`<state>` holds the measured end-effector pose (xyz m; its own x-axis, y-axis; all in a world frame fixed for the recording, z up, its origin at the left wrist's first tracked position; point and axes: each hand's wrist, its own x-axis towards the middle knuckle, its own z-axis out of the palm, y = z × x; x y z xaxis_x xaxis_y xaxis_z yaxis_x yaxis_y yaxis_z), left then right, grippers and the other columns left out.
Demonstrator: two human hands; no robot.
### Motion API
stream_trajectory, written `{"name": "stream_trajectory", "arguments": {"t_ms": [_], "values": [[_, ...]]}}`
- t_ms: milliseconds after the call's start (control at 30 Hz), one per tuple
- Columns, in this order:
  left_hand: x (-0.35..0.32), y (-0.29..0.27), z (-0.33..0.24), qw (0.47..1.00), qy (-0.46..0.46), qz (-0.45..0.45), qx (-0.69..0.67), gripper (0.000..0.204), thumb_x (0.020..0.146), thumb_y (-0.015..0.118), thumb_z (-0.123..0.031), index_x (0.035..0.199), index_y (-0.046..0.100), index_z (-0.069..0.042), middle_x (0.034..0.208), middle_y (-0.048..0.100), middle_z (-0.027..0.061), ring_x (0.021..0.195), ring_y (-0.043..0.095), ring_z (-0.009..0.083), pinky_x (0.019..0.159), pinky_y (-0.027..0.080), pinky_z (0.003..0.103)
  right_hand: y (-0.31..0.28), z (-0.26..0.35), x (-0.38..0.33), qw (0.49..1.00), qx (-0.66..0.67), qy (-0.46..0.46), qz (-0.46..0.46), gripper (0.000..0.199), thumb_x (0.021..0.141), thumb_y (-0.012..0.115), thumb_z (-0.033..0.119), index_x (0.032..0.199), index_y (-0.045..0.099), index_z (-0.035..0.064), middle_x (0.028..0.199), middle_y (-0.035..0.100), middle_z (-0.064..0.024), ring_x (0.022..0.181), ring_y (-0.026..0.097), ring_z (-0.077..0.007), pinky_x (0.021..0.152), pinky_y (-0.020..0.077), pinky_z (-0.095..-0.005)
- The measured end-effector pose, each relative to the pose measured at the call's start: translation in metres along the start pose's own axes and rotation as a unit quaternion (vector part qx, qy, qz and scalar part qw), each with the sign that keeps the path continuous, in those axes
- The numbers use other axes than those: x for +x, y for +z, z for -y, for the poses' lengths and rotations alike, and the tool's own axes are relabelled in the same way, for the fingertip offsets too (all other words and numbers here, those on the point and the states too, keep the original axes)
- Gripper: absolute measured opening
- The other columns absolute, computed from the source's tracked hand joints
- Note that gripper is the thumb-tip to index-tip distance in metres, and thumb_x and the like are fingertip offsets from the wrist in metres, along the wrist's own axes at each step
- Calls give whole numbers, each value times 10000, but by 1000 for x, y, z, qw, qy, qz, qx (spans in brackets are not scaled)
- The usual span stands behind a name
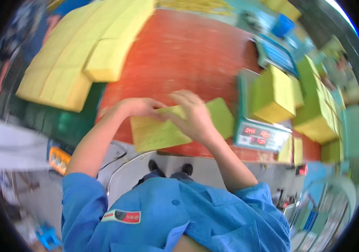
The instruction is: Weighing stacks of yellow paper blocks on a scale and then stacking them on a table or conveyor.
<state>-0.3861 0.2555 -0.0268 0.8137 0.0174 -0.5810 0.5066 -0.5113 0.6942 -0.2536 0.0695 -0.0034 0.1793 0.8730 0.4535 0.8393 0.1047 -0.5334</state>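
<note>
A yellow-green stack of paper sheets [156, 135] lies at the near edge of the red table, tilted slightly. My left hand [146, 108] grips its far edge, the fingertips partly hidden. Over the right part of the stack is my right hand [193, 117], its fingers stretched out and a little blurred, the thumb pointing toward my left hand. Beyond my right wrist more yellow-green paper [221, 117] shows; whether it joins the same stack is hidden by the hand.
Long rows of yellow paper blocks [74, 54] stand at the left. On the right, a digital scale [261, 135] with a lit red display bears a yellow paper block [274, 94]. Behind it are a second scale [278, 54], a blue cup [283, 26] and more blocks [316, 105].
</note>
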Motion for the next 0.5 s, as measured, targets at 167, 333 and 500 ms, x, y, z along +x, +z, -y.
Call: {"name": "stream_trajectory", "arguments": {"t_ms": [167, 333, 500], "values": [[6, -8, -56, 980, -61, -43, 183, 734, 719, 761, -478, 1307, 599, -71, 1283, 626, 147, 1217, 566, 227, 1017, 436, 340, -14, -29, 7, 924, 56, 133, 354, 621, 823, 628, 517, 1234, 616, 51, 1123, 668, -207, 1079, 621, -366, 920, 485, -454], [-51, 65, -59, 834, 86, -543, 45, 594, 853, 689, -183, 1368, 481, 27, 1432, 477, 192, 1286, 499, 267, 1033, 425, 342, -7, -46, -19, 931, 50, 113, 343, 646, 802, 641, 544, 1239, 611, 69, 1105, 671, -219, 1062, 629, -373, 905, 488, -456], [-64, 242, -22, 605, 22, -756, -247, 485, 966, 564, -212, 1381, 434, 3, 1337, 508, 126, 1285, 450, 244, 1075, 362, 409, -9, -31, -42, 932, 45, 142, 331, 657, 823, 632, 563, 1226, 579, 48, 1069, 681, -220, 1009, 651, -387, 879, 495, -465]]}}
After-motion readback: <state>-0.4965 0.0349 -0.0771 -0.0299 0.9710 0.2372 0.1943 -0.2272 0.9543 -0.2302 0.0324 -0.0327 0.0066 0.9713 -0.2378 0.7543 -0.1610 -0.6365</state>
